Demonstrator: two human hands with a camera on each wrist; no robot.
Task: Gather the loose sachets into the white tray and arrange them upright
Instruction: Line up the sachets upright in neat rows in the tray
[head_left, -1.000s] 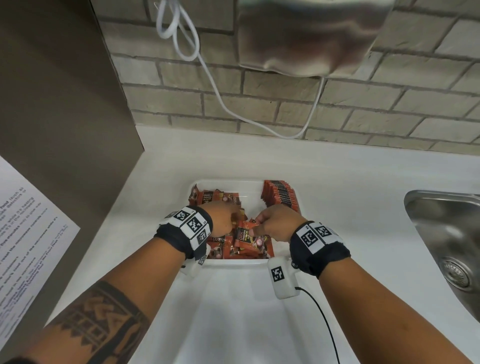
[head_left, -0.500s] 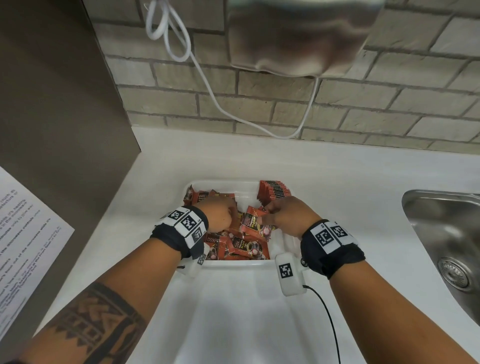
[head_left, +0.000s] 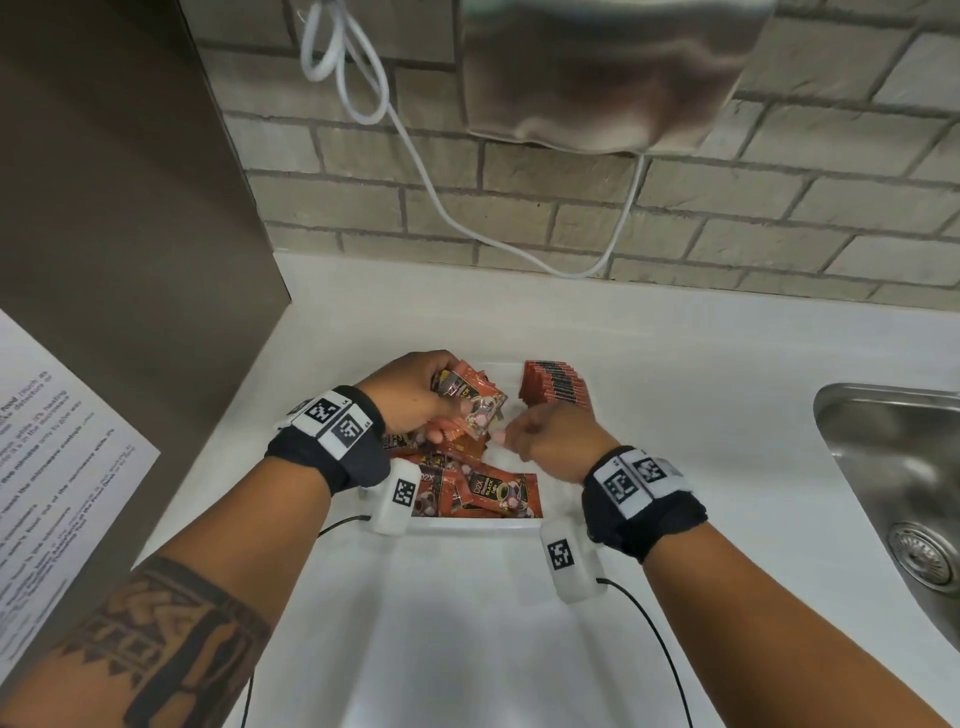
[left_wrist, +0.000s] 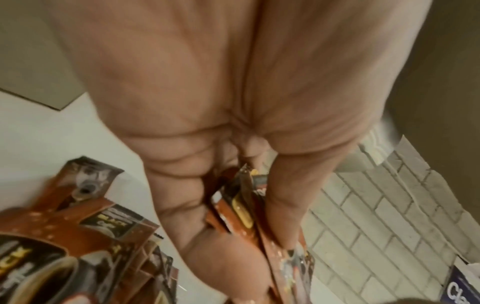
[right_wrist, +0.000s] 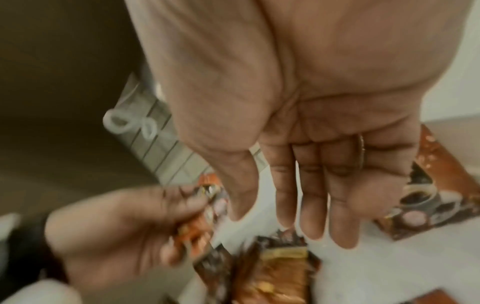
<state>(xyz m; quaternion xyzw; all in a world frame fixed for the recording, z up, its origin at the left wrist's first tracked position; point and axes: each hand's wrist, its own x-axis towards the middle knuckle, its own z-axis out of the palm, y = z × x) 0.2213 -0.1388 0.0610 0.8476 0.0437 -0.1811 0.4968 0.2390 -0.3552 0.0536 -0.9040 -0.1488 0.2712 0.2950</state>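
Left hand (head_left: 410, 392) is clamped around a small bundle of sachets (head_left: 470, 397) above the white tray (head_left: 467, 524); right hand (head_left: 550, 434) is held empty, fingers relaxed; loose sachets (head_left: 488, 491) are scattered inside the tray; upright sachets (head_left: 553, 387) are lined at its far right.

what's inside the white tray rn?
In the tray: an upright row of sachets at far right, loose sachets lying flat near the front. Both hands cover the middle; the left hand grips a bunch.

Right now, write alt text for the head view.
The left hand grips a bundle of orange coffee sachets above a white tray of loose ones; the empty right hand hovers beside it, near an upright row.
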